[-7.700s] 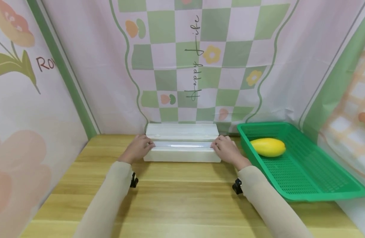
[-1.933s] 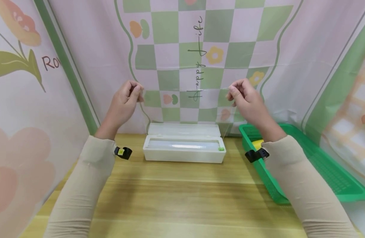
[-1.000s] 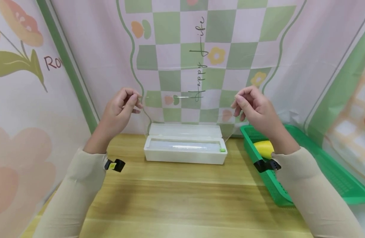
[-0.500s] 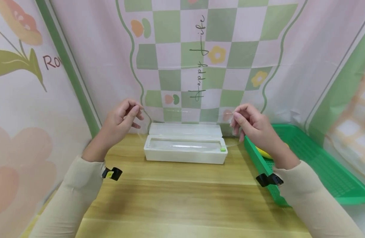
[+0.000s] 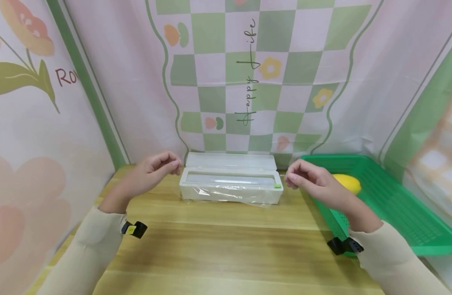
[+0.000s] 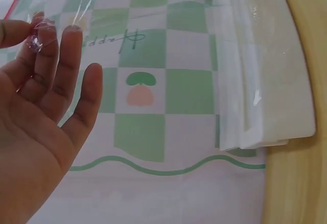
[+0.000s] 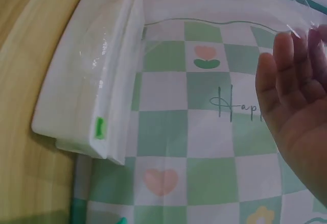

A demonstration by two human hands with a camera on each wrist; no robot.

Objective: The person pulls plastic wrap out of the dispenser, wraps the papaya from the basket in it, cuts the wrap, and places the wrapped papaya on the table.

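A long white cling film dispenser box stands on the table with its lid raised behind it. A roll of film lies inside. Clear cling film drapes over the box's front, wrinkled and shiny. Left of the box, my left hand pinches one corner of the film, and the left wrist view shows the thumb and forefinger on the bunched film. My right hand, just right of the box, pinches the other corner; its thumb is cut off in the right wrist view. A green slider sits at the box's right end.
A green plastic basket stands on the right, holding a yellow oval fruit partly behind my right hand. The wooden table reaches towards me. A printed curtain hangs right behind the box.
Both hands first worked at the box's ends, then lifted the film's edge high above it. Since then they have come down towards me, and the film now drapes over the box's front.
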